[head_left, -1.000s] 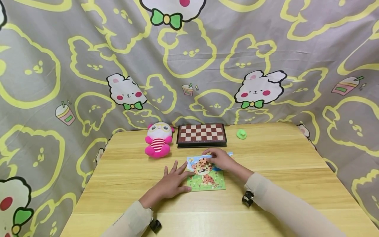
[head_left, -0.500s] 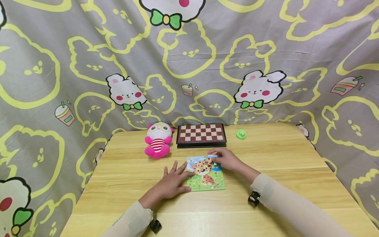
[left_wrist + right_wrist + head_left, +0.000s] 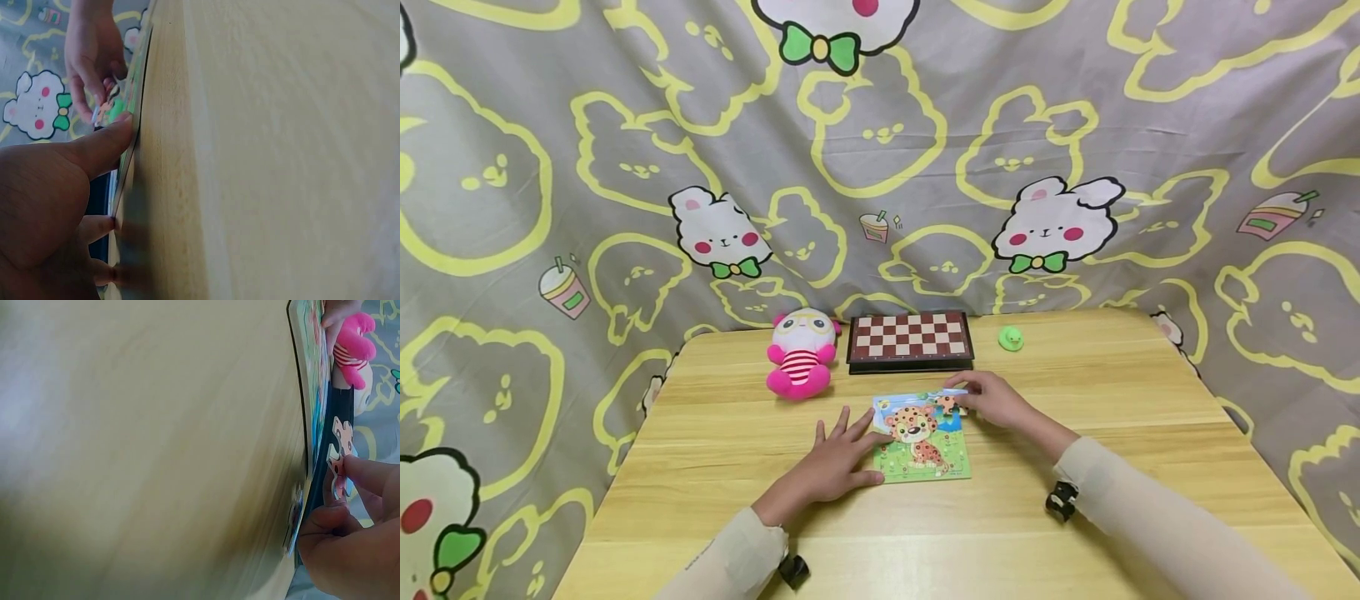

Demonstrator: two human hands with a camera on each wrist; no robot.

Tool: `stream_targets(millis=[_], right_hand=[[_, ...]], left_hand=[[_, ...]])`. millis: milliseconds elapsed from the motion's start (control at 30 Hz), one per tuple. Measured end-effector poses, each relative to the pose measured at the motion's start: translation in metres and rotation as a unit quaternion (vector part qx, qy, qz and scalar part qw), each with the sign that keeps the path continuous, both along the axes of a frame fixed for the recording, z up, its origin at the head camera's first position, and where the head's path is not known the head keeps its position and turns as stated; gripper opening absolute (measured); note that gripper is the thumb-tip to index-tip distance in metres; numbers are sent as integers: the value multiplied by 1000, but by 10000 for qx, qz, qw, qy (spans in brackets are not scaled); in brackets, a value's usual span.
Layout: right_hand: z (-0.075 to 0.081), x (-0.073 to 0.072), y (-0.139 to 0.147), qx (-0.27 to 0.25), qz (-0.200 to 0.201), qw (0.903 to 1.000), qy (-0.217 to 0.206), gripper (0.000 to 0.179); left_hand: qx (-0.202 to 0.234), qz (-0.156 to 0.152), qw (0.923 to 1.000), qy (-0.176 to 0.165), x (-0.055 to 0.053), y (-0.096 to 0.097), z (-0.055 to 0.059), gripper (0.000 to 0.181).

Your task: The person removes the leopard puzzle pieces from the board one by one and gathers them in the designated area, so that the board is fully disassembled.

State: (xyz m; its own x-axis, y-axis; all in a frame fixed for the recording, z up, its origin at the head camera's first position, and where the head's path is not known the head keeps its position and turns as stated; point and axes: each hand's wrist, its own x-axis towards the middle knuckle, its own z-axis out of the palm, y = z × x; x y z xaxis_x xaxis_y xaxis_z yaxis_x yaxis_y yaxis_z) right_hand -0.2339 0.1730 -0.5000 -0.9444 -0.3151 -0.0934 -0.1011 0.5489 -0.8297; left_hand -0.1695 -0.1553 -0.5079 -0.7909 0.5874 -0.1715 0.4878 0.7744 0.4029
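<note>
A jigsaw puzzle of a cartoon leopard on green grass lies flat on the table. My left hand rests at its left edge, fingers spread, with the thumb and a finger touching the board. Over the puzzle's upper right corner, my right hand pinches an orange spotted puzzle piece between thumb and fingers. In the right wrist view that piece is held up off the board, tilted on edge. Beneath the right hand, loose puzzle pieces lie on the table beside the board, mostly hidden in the head view.
Behind the puzzle stands a chessboard case. A pink panda plush sits to its left, and a small green duck toy is to its right. A patterned curtain hangs behind the wooden table.
My right hand has moved right, from the puzzle's upper middle to its upper right corner, with the spotted piece in its fingers. The left hand has stayed still.
</note>
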Motion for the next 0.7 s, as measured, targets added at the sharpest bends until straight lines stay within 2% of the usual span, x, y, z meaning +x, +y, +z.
stream_targets(millis=[700], right_hand=[[0,-5,49,200,-70,9996,179,25]], left_hand=[[-17,-20,10000,68,0,-1,-2,59]])
